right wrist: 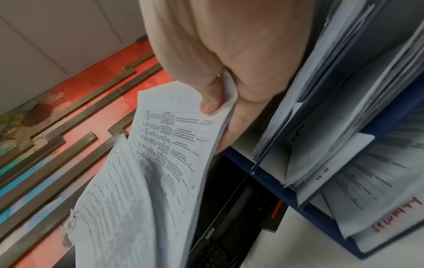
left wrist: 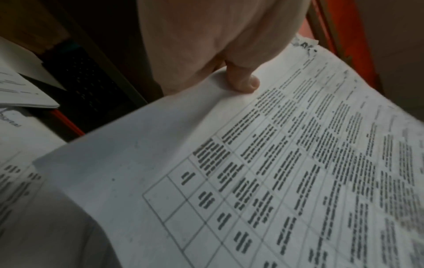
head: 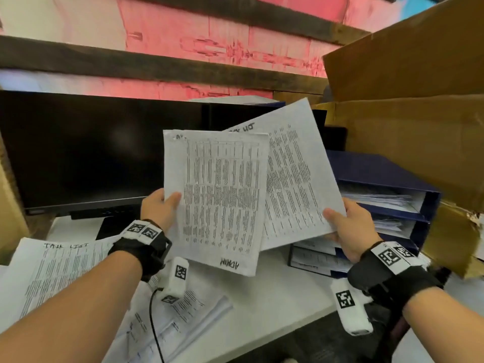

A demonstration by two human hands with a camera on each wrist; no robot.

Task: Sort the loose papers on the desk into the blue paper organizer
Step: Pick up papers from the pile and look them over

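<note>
We hold two sheaves of paper up in front of the dark monitor (head: 86, 150). Our left hand (head: 159, 205) pinches the left sheaf (head: 217, 200) at its left edge, thumb on the printed face and fingers behind; the left wrist view shows that thumb (left wrist: 243, 81) pressing the margin beside a ruled grid of text. This sheaf carries the word "ADMIN" upside down at its lower edge and overlaps the front of the second sheaf (head: 296, 174). Our right hand (head: 345, 229) grips that second sheaf at its lower right corner, thumb on top and fingers curled beneath, and the sheaf tilts to the right. In the right wrist view the pages fan out and bend below the thumb (right wrist: 210, 101).

The blue organizer (head: 429, 205) stands on the white table (head: 275, 305) at the right, just beyond our right hand, its tiers already stacked with papers. One sheet in it shows red handwriting (right wrist: 394, 217). More loose papers lie on the table at lower left, one headed "TASK LIST" (head: 65, 271). A torn cardboard box (head: 408, 100) leans over the organizer. A black keyboard (right wrist: 220, 241) lies beneath the sheaves.
</note>
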